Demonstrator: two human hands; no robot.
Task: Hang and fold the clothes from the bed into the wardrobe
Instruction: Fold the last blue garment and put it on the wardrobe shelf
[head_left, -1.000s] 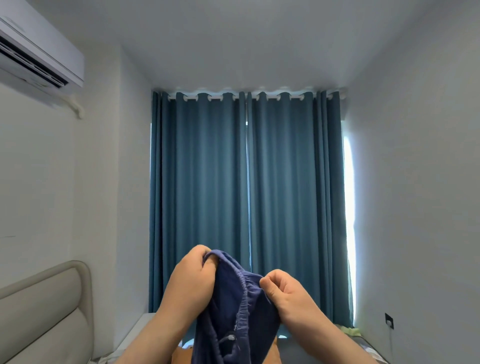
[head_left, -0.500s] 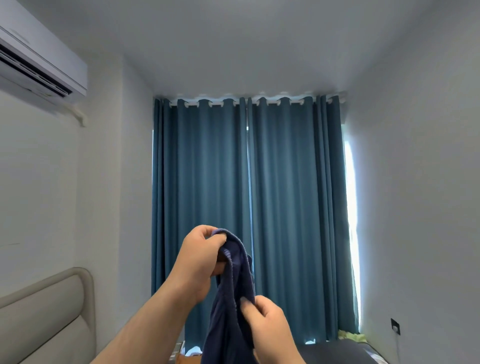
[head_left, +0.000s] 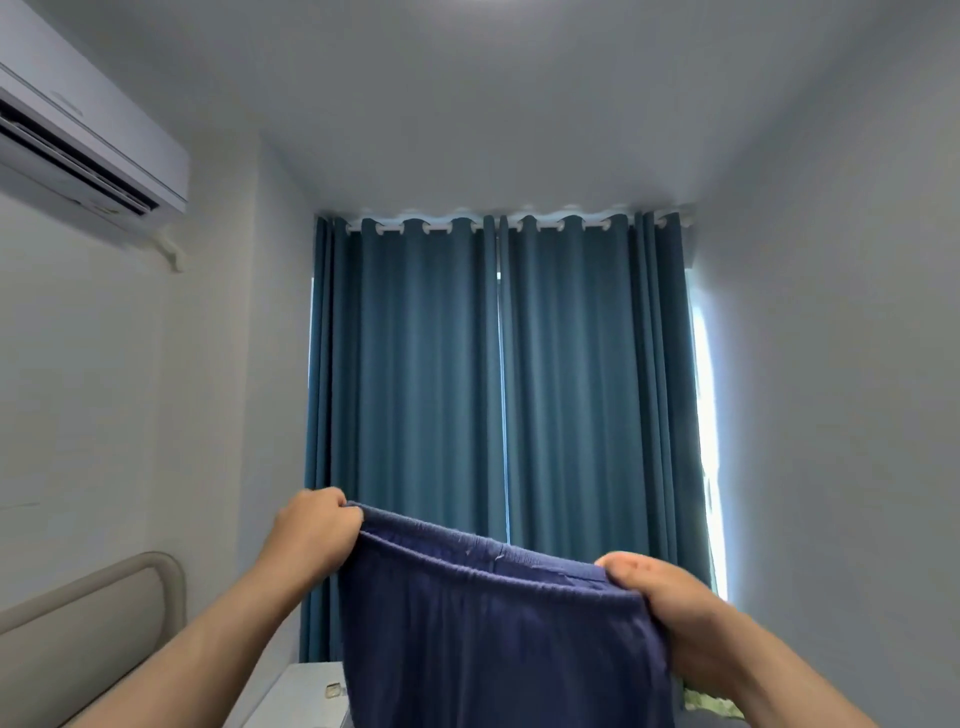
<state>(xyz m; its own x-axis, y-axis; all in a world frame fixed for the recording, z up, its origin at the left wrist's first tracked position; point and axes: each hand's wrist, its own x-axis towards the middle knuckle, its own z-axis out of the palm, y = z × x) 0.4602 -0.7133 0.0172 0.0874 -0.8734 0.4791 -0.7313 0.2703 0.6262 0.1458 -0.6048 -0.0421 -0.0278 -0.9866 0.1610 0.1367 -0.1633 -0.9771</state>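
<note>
**Garment position.** The navy garment (head_left: 493, 649) is held in the air in front of the person, low in the view, with the closed teal curtains (head_left: 415, 389) behind it. Its elasticated waistband forms the top edge. This edge is stretched between the two hands and slopes down from left to right. The cloth hangs below the edge and runs out of the bottom of the frame, so the lower hem is not visible.

**Left hand** (head_left: 311, 530). It grips the left end of the waistband. The fingers (head_left: 332, 506) are curled close together over the edge and pinch the cloth.

**Right hand** (head_left: 670, 608). It grips the right end, lower and nearer the camera. The thumb presses on the band from the near side. The other fingers are hidden behind the cloth.

**Clearance.**
- Above the hands there is open air up to the ceiling.
- To the left, a padded headboard (head_left: 88, 608) stands against the wall, well apart from the garment. An air conditioner (head_left: 88, 140) is mounted high above it.
- A white bench (head_left: 306, 691) sits under the left forearm, just beside the garment's left edge.
- To the right, daylight (head_left: 709, 415) shows past the curtain edge.
- A green item (head_left: 711, 709) lies partly hidden below the right wrist.
</note>
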